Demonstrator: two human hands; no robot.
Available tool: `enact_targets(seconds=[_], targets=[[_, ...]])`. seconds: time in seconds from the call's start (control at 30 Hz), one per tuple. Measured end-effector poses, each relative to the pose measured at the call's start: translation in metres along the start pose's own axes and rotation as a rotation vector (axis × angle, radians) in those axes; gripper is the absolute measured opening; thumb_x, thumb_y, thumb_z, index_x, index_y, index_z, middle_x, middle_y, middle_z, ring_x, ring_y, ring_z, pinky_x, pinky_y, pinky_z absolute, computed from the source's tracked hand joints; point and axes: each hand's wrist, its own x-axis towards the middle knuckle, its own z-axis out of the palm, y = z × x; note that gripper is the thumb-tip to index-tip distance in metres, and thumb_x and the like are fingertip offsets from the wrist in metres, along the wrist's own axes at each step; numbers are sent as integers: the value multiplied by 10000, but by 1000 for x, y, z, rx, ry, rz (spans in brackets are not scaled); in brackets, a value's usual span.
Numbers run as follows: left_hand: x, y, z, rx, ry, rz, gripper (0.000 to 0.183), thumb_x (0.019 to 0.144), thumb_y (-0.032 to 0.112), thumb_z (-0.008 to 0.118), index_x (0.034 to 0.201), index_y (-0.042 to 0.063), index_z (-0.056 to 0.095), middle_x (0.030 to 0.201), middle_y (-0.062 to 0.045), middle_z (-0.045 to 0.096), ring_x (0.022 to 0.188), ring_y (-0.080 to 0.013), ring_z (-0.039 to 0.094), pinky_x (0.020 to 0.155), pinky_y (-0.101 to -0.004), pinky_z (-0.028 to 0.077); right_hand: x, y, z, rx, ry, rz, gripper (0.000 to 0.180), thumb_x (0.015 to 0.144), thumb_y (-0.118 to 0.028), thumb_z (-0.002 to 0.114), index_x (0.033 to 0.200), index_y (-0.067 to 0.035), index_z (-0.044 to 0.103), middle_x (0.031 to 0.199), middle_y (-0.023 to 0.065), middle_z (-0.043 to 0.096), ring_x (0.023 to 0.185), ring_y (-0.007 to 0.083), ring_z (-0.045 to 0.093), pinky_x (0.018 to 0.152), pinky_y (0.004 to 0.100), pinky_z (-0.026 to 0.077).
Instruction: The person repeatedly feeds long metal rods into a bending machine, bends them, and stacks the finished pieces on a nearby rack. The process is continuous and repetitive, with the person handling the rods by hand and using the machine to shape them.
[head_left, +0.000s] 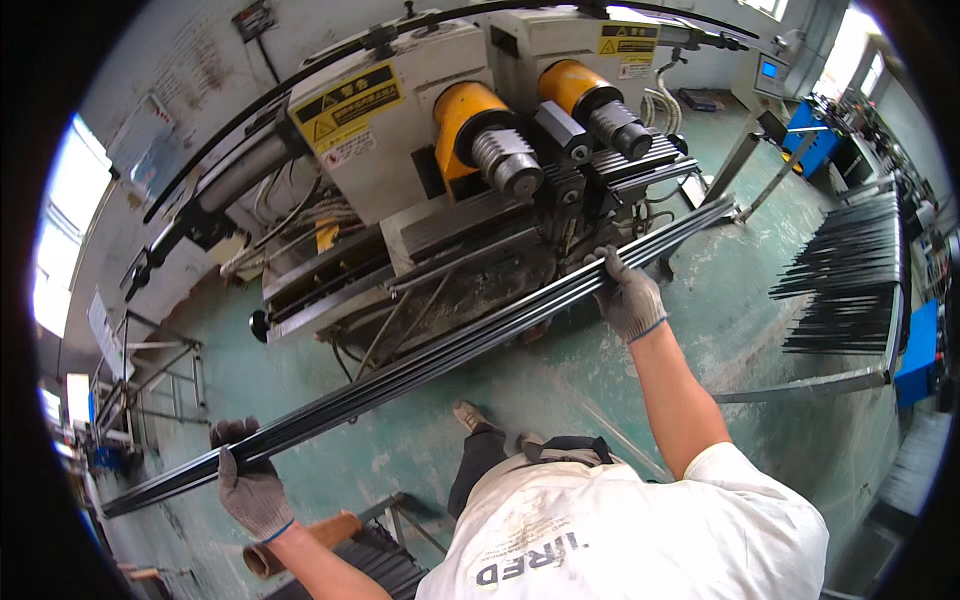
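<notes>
A bundle of several long, thin dark metal bars (420, 360) stretches slantwise across the view, from low on the left to higher on the right. My left hand (251, 480), in a grey knit work glove, grips the bundle near its left end, with the fingers behind and the thumb in front. Farther right, my right hand (626, 292), gloved the same way, is closed around the bars. Beyond the bundle stands a white machine (427, 90) with two orange-sleeved threaded spindles, the nearer spindle (506, 157) at the middle.
Similar dark bars (847, 262) lie stacked on a rack at the right. More bars (375, 562) rest in a frame below, beside a brown tube (300, 544). A metal stand (731, 169) is near the bundle's right end. Metal frames (161, 364) stand at the left.
</notes>
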Motion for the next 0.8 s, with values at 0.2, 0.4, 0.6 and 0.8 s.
enact_targets(seconds=[0.2,0.4,0.6,0.8], targets=[[92,-81,-45,-39,94,-114,306,1094,262,698,1251,0,719,1210,-121,764,1183,-289,704,1140,-454,528,77,-7,61,-49,156,-141,231,1038,-210,801,1211,-76,730,1061,39,753,948,198,698,843,389,587],[157,-173,12,-131,215,-335,323,1059,294,751,1178,-6,764,1185,-113,792,1148,-273,723,1099,-439,549,152,-7,84,29,159,-222,370,1041,-319,679,1273,-33,716,1140,90,789,1034,263,744,927,440,611],[182,-231,76,-218,482,-565,335,1081,244,696,1278,-22,742,1338,-168,750,1289,-340,681,1222,-492,477,210,7,82,-231,115,-210,370,1003,-368,683,1198,-61,748,999,135,788,908,307,750,814,423,610],[214,-237,36,-342,179,-553,411,1130,291,587,1340,-37,717,1387,-180,742,1343,-353,665,1230,-517,480,289,28,11,-882,297,-630,500,939,-524,747,1184,-89,770,963,204,807,935,392,794,843,463,625]])
